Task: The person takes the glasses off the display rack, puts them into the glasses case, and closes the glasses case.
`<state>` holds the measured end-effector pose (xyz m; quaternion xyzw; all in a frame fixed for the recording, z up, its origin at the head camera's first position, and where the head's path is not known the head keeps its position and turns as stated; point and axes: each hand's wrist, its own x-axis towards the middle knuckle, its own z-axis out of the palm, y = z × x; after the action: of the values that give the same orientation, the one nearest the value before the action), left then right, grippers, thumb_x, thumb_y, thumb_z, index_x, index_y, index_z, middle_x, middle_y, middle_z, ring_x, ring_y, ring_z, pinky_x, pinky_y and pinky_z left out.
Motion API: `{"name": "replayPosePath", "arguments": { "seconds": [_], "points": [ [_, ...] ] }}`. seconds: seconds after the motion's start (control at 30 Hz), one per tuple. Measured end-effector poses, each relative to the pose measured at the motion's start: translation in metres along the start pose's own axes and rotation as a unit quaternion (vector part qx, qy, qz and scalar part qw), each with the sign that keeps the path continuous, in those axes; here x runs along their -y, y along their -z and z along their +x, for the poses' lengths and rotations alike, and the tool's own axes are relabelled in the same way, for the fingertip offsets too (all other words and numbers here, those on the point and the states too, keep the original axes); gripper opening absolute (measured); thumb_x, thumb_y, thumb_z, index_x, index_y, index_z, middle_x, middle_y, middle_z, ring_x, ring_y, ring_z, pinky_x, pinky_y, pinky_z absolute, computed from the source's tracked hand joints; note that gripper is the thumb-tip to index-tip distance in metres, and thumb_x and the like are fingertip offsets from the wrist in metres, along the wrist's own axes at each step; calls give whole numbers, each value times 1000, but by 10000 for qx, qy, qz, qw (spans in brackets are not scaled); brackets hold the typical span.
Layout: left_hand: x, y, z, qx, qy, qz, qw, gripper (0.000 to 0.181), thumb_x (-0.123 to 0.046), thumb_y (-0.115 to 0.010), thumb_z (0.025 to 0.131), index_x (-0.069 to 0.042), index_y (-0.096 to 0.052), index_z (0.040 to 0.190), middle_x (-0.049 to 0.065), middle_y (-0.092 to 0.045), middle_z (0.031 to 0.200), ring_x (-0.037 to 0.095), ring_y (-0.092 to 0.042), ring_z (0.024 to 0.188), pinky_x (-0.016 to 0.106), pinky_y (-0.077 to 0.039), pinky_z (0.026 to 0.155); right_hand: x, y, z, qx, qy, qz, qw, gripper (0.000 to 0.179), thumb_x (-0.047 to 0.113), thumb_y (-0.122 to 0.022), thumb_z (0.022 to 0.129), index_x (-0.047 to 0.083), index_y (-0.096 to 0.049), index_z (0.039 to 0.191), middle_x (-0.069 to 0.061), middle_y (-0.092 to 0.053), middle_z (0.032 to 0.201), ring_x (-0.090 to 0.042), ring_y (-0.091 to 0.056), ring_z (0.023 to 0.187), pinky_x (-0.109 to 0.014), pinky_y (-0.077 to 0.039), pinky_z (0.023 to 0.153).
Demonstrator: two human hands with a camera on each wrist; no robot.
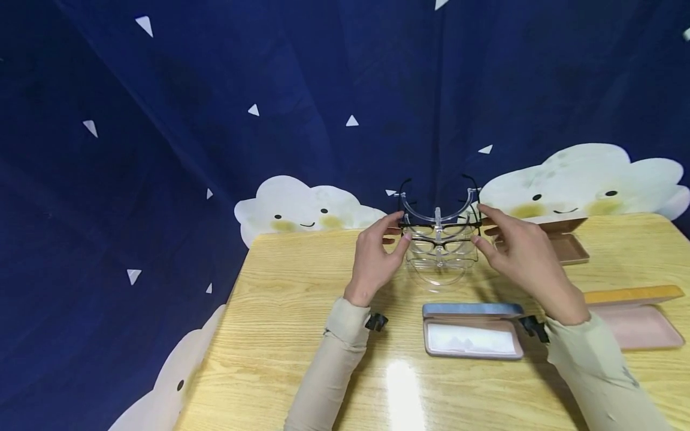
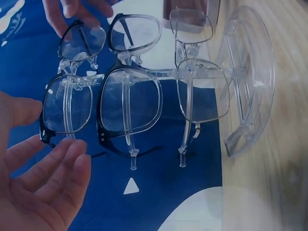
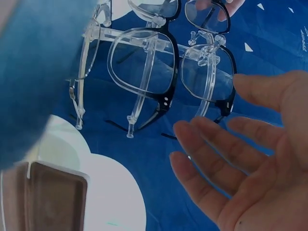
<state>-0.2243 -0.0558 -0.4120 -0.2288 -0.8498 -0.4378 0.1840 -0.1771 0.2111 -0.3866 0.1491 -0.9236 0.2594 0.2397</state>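
A clear display stand holds three pairs of glasses, one above another. The topmost black-framed glasses are between my two hands. My left hand pinches their left end near the hinge, thumb against the rim, other fingers spread by the temple. At the opposite end, my right hand pinches the frame between thumb and index finger, its remaining fingers extended. Below sit dark-topped glasses with clear lower rims, then thin metal-rimmed glasses nearest the stand's round base.
In front of the stand lies an open blue glasses case with a white cloth inside. An open brown case is behind my right hand, and an open orange case is beside my right forearm. A dark blue curtain hangs behind the table.
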Motion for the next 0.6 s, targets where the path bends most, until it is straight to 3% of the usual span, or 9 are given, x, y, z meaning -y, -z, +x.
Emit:
{"name": "replayPosePath", "arguments": {
  "seconds": [0.23, 0.33, 0.4, 0.5, 0.6],
  "points": [
    [3, -5, 0, -37, 46, -449, 9990, 38, -14, -69, 97, -6, -67, 135, 13, -76, 115, 23, -78, 99, 41, -67, 83, -2, -7, 1, -387, -69, 177, 9991, 50, 13, -79, 91, 6, -65, 138, -15, -71, 69, -19, -52, 53, -46, -48, 63],
    [2, -5, 0, -71, 51, -643, 9979, 36, -11, -69, 97, -4, -68, 132, 14, -76, 113, 23, -79, 97, 39, -67, 83, -2, -9, 2, -479, -187, 383, 9979, 43, 10, -78, 91, 6, -69, 133, -18, -75, 74, -26, -61, 55, -47, -50, 66],
    [2, -5, 0, -92, 79, -688, 9976, 34, -10, -69, 98, -4, -69, 131, 14, -77, 112, 22, -79, 97, 35, -67, 83, -1, -11, 2, -527, -249, 521, 9969, 39, 8, -77, 91, 6, -71, 130, -20, -78, 83, -27, -70, 62, -41, -53, 69],
    [2, -4, 0, -156, 134, -663, 9976, 31, -8, -70, 98, -6, -71, 128, 13, -78, 111, 21, -79, 96, 29, -66, 82, -1, -12, 2, -567, -312, 760, 9950, 34, 5, -76, 92, 5, -73, 126, -21, -80, 95, -1, -69, 66, -17, -51, 68],
    [2, -3, 1, -210, 171, -633, 9976, 27, -9, -69, 99, -8, -73, 126, 12, -79, 110, 20, -79, 96, 28, -65, 82, -2, -14, 3, -634, -338, 962, 9928, 30, 3, -75, 93, 4, -75, 122, -21, -80, 97, 27, -53, 70, 0, -42, 67]
  ]
}}
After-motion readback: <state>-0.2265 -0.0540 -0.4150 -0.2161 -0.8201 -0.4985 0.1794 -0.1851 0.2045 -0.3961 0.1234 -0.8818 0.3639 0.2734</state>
